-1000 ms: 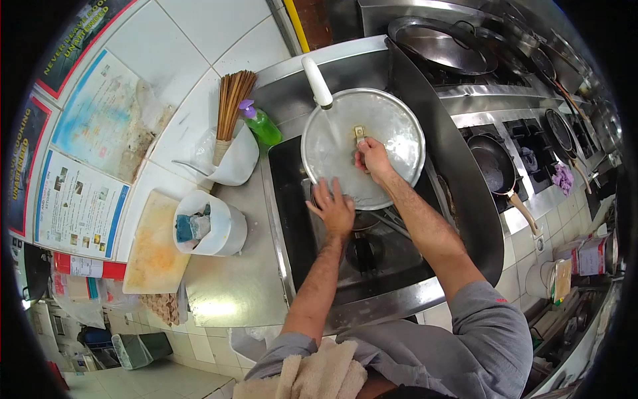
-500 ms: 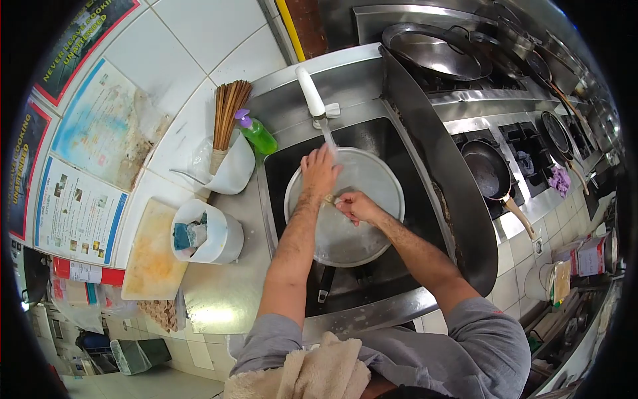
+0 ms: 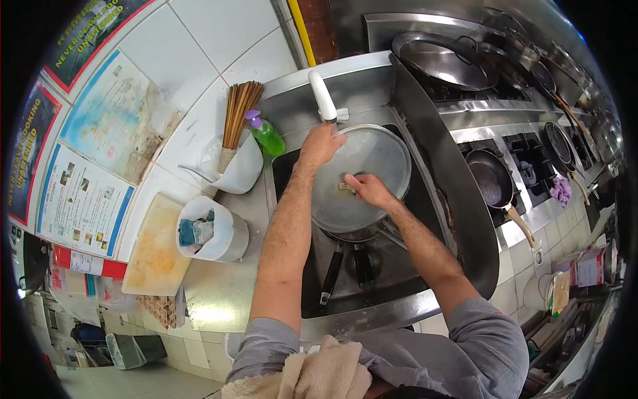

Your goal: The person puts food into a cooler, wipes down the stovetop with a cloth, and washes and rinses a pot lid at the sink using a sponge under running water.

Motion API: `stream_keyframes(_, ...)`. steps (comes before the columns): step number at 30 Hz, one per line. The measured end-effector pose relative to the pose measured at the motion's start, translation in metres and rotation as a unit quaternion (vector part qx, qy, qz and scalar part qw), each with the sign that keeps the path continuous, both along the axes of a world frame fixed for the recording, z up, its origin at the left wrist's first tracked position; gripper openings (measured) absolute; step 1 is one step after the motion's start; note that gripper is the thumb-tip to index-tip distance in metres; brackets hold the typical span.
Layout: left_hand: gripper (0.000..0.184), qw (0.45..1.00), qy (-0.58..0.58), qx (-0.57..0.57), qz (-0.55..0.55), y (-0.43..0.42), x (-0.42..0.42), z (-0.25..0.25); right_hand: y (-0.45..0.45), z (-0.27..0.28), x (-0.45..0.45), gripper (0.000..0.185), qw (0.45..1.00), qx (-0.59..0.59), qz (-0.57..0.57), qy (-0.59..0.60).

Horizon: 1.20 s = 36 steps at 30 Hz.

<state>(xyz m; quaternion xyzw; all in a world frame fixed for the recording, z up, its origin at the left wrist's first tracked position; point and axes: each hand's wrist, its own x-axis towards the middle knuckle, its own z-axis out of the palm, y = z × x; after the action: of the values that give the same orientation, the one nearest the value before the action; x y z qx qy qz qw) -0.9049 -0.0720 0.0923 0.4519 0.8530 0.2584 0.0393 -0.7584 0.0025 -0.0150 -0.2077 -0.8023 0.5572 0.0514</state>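
Observation:
A large round metal lid [image 3: 379, 156] is tilted over the sink, its far side near the tap. My right hand [image 3: 372, 191] is closed around the small handle [image 3: 344, 187] at the lid's middle. At the lid's upper left edge, right under the white tap [image 3: 321, 96], is my left hand [image 3: 321, 145]. Its back faces me, and its fingertips are partly hidden by the spout and lid edge. Below the lid, a pan rim shows, with a black handle [image 3: 331, 276] and a metal handle [image 3: 393, 237] lying in the dark sink [image 3: 399, 282].
Left of the sink stand a white tub [image 3: 232, 233] with scouring cloths, a white container [image 3: 244, 169] with a bundle of bamboo sticks, and a green soap bottle [image 3: 268, 137]. A high metal partition [image 3: 458, 199] separates the sink from the stoves, where a frying pan [image 3: 490, 176] sits.
The lid has risen and tilted toward the tap, uncovering pan handles beneath. My left hand has moved up to the spout; my right hand keeps hold of the lid's handle.

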Motion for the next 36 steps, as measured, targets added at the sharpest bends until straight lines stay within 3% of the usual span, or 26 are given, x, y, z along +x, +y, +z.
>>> stream_keyframes(3, 0.030, 0.998, -0.058, 0.032, -0.006, -0.005, 0.006, -0.002, 0.006, 0.016, -0.007, 0.057, 0.996, -0.011, -0.055, 0.064)
stream_keyframes(5, 0.025, 0.990, -0.041, 0.136, 0.011, -0.006, 0.021, -0.013, 0.005, 0.028, -0.014, 0.056, 0.989, -0.026, -0.086, 0.117)
stream_keyframes(7, 0.023, 0.987, 0.005, 0.160, 0.024, -0.009, 0.050, -0.010, 0.001, 0.047, -0.023, 0.055, 0.942, -0.144, -0.193, 0.235)
stream_keyframes(8, 0.022, 0.981, 0.048, 0.182, 0.035, -0.010, 0.066, -0.009, 0.000, 0.055, -0.027, 0.055, 0.922, -0.226, -0.208, 0.236)
stream_keyframes(11, 0.017, 0.961, 0.065, 0.267, 0.032, -0.013, 0.105, -0.018, 0.008, 0.064, -0.023, 0.032, 0.926, -0.178, -0.240, 0.230)
stream_keyframes(12, 0.017, 0.960, 0.066, 0.269, 0.034, -0.016, 0.114, -0.020, 0.002, 0.085, -0.011, 0.023, 0.913, -0.248, -0.239, 0.220)
stream_keyframes(15, 0.019, 0.956, 0.050, 0.290, 0.012, -0.025, 0.137, -0.028, 0.002, 0.093, 0.015, 0.019, 0.924, -0.192, -0.240, 0.226)
stream_keyframes(17, 0.027, 0.917, -0.054, 0.385, -0.091, -0.029, 0.144, -0.031, 0.010, 0.091, 0.031, 0.015, 0.889, -0.242, -0.272, 0.277)
stream_keyframes(18, 0.034, 0.921, -0.153, 0.352, -0.070, -0.035, 0.142, -0.046, 0.012, 0.091, 0.039, 0.014, 0.869, -0.301, -0.259, 0.296)
stream_keyframes(19, 0.034, 0.920, -0.154, 0.352, -0.071, -0.040, 0.135, -0.064, 0.005, 0.107, 0.050, 0.014, 0.849, -0.341, -0.263, 0.305)
stream_keyframes(21, 0.048, 0.934, -0.043, 0.309, 0.173, -0.050, 0.114, -0.110, 0.020, 0.078, 0.059, 0.015, 0.837, -0.363, -0.257, 0.319)
stream_keyframes(22, 0.050, 0.845, -0.293, 0.362, 0.264, -0.055, 0.096, -0.154, 0.025, 0.066, 0.064, 0.015, 0.836, -0.362, -0.260, 0.322)
stream_keyframes(23, 0.053, 0.686, -0.519, 0.383, 0.336, -0.063, 0.082, -0.185, 0.027, 0.053, 0.069, 0.014, 0.823, -0.385, -0.257, 0.330)
stream_keyframes(25, 0.057, 0.569, -0.672, 0.342, 0.328, -0.088, 0.068, -0.185, 0.026, 0.024, 0.074, 0.014, 0.808, -0.412, -0.252, 0.336)
stream_keyframes(26, 0.060, 0.582, -0.644, 0.400, 0.294, -0.095, 0.058, -0.204, 0.025, 0.010, 0.076, 0.014, 0.791, -0.436, -0.261, 0.342)
stream_keyframes(29, 0.034, 0.633, -0.563, 0.467, 0.253, -0.111, 0.047, -0.153, 0.013, -0.033, 0.081, 0.015, 0.732, -0.509, -0.322, 0.319)
stream_keyframes(31, 0.029, 0.720, -0.471, 0.449, 0.243, -0.115, 0.029, -0.135, 0.006, -0.089, 0.075, 0.015, 0.677, -0.582, -0.365, 0.263)
stream_keyframes(33, 0.027, 0.800, -0.385, 0.411, 0.205, -0.119, 0.021, -0.105, 0.002, -0.157, 0.067, 0.016, 0.670, -0.669, -0.273, 0.170)
stream_keyframes(34, 0.029, 0.826, -0.360, 0.391, 0.184, -0.122, 0.024, -0.089, -0.011, -0.142, 0.066, 0.018, 0.674, -0.665, -0.306, 0.096)
stream_keyframes(36, 0.030, 0.854, -0.332, 0.367, 0.161, -0.127, 0.028, -0.058, -0.018, -0.136, 0.050, 0.018, 0.681, -0.662, -0.302, 0.082)
